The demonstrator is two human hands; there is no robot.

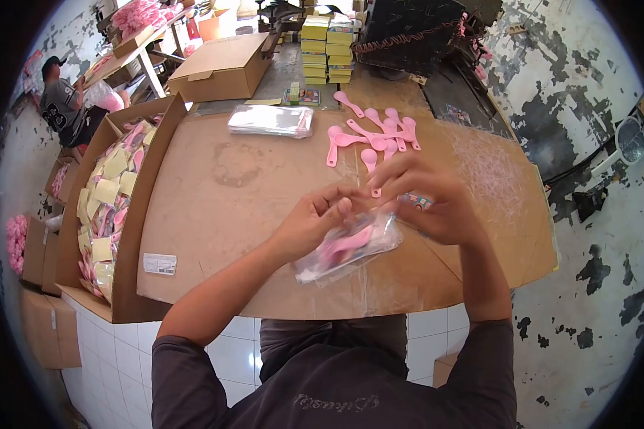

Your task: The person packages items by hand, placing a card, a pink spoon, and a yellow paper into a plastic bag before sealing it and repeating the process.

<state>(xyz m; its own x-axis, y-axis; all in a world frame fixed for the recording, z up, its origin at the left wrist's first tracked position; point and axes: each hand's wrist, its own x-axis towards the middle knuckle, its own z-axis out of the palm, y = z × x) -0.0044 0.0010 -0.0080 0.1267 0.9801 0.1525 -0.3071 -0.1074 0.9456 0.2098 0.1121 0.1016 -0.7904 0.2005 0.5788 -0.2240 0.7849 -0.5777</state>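
We see one clear plastic bag (382, 240) with a blurred pink piece (353, 242) inside, above a brown cardboard sheet (207, 214). At its upper edge, our left hand (322, 214) has thumb and forefinger narrowly apart and our right hand (433, 199) curls; blur keeps us from telling what either grips. Beyond the bag we count roughly ten pink plastic spoons (377, 144), one partly blocked by our right hand. Farther beyond are one pile of clear film sleeves (268, 120) and two yellow-edged card stacks (315, 51); left of it, one long open cardboard carton (150, 214).
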